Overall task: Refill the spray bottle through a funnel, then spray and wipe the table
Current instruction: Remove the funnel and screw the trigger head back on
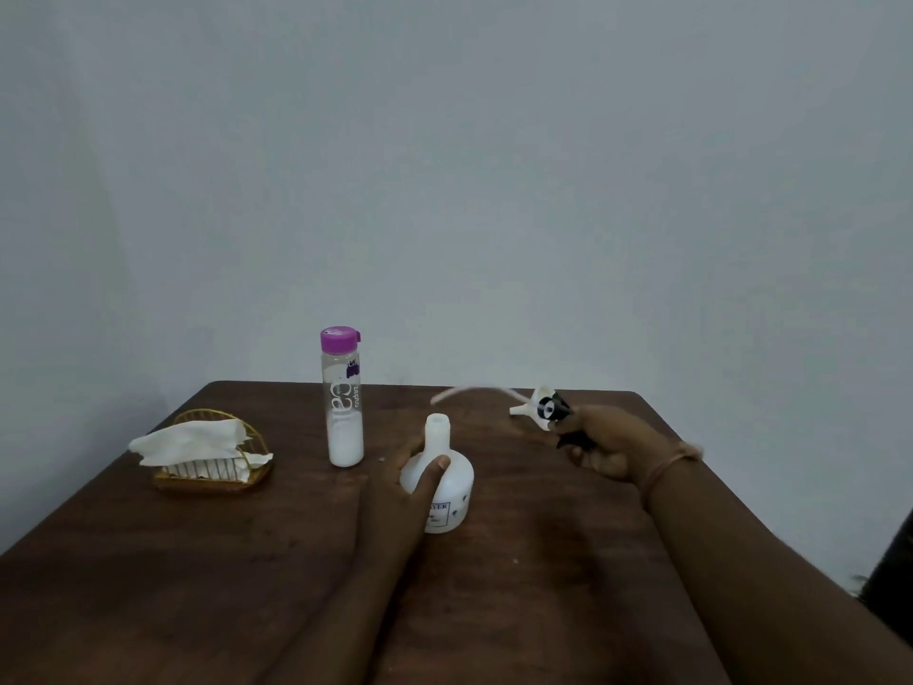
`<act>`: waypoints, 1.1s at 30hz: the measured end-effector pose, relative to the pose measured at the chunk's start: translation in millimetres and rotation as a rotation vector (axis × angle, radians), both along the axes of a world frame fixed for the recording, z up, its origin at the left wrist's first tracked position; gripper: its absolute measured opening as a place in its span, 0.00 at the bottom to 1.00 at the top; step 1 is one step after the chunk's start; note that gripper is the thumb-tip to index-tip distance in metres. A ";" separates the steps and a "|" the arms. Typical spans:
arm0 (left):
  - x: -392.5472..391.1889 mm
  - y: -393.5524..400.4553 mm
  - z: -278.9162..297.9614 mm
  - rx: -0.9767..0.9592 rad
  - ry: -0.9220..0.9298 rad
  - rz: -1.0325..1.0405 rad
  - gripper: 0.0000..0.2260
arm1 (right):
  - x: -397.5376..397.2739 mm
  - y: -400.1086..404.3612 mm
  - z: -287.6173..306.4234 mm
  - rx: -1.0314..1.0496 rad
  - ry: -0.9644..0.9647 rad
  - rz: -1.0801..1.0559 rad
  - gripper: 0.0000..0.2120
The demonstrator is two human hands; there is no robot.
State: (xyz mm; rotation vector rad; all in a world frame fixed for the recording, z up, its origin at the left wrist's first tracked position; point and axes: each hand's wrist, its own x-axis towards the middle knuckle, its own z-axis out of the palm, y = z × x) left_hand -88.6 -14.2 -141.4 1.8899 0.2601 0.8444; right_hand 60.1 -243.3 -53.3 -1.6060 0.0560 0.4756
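The white plastic spray bottle [441, 479], squat and round-bodied with a narrow open neck, is stood upright on the dark brown wooden table [148, 585] and serves as landmark. It is gripped by the left hand [405, 482], whose fingers [431, 479] are wrapped round its shoulder. To the right of the bottle, the black spray head [560, 412] is held above the table in the closed right hand [610, 449], its pale dip tube [474, 392] trailing back toward the bottle's neck and blurred. A small white funnel [533, 405] is seen just behind the spray head, partly hidden by it; whether it rests on the table cannot be told. Left of the bottle a tall clear bottle [345, 402] with a purple cap is stood, white contents filling its lower part. Farther left, a gold wire holder [212, 462] filled with white tissues [192, 440] is set. A plain grey-white wall [444, 165] is seen behind the table.
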 end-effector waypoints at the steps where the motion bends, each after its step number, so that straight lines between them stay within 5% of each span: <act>1: 0.5 -0.1 1.0 -0.001 0.003 0.004 0.18 | -1.4 2.1 6.7 0.069 0.015 0.026 0.09; 5: -0.1 2.8 0.0 0.007 0.009 0.047 0.19 | -3.6 11.6 21.3 0.134 0.044 0.007 0.09; 16: -2.8 6.5 2.1 0.023 -0.017 0.174 0.19 | -12.6 69.4 25.8 -0.103 0.021 -0.035 0.11; 23: -1.4 6.9 2.7 0.044 -0.021 0.173 0.19 | -26.0 75.9 28.1 0.250 0.111 -0.075 0.07; 28: -0.2 7.8 3.6 0.052 -0.042 0.181 0.19 | -29.6 80.6 32.9 0.362 -0.041 -0.157 0.06; 33: 1.1 8.5 1.2 0.055 -0.036 0.181 0.19 | -36.9 72.5 33.4 0.330 -0.468 -0.354 0.12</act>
